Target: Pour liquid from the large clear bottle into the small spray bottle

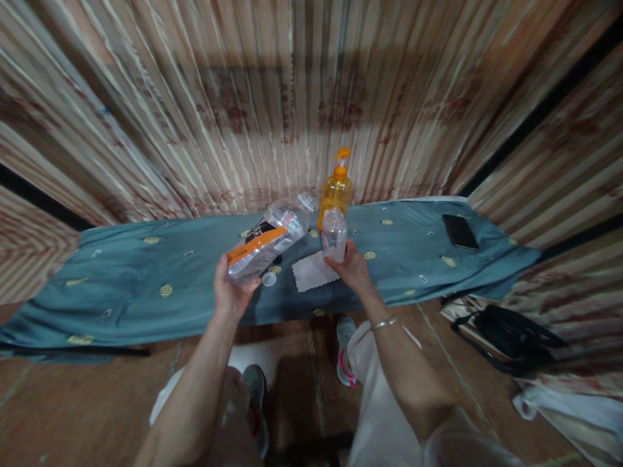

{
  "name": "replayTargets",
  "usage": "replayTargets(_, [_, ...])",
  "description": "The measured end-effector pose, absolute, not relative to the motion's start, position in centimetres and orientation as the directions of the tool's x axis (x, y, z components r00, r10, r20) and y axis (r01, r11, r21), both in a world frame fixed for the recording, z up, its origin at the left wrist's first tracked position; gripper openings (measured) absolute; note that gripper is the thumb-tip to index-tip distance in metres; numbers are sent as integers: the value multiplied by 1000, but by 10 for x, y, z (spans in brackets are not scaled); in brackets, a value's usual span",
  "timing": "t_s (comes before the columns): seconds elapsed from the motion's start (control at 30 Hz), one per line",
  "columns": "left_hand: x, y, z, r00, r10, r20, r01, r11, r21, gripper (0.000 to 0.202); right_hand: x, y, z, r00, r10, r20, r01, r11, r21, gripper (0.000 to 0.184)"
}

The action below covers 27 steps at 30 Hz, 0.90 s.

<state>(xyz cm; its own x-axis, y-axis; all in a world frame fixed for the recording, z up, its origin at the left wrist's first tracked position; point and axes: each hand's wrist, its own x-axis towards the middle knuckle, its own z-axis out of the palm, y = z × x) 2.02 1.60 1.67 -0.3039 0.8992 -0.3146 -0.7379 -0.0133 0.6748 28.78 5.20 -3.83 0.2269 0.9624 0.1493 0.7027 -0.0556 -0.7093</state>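
My left hand point(232, 290) grips the base of a large clear plastic bottle point(270, 240) with an orange label, tilted so its open neck points right and up. My right hand point(351, 267) holds a small clear bottle point(334, 235) upright over the table, just below the big bottle's mouth. A white bottle cap point(268, 279) lies on the blue-grey cloth point(146, 285) under the large bottle. Beside it lies a white napkin point(311, 272). An orange pump bottle point(337, 188) stands right behind the small bottle.
A black phone point(459, 231) lies on the cloth at the right. Striped curtains point(292, 97) hang behind the table. A black bag point(511, 337) and white bag point(574, 415) lie on the floor at the right. My legs and shoes show below the table edge.
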Motion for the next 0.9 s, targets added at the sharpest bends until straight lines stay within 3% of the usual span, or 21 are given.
replayTargets(0.13, [17,18,8,-300,924,-237,-714,-53,698,24,290,51,-38,229,944,237,680,19,-733,62])
replayTargets(0.33, [12,22,-5,-283,951,-127,-655,-94,750,39,297,56,-49,243,929,278,633,65,-771,58])
replayTargets(0.63, [9,21,-6,-300,946,-123,-617,-94,781,42,302,60,-47,176,952,252,593,102,-799,56])
replayTargets(0.9, [12,22,-3,-299,948,-110,-631,-110,768,39,326,61,-47,225,950,215,546,60,-836,52])
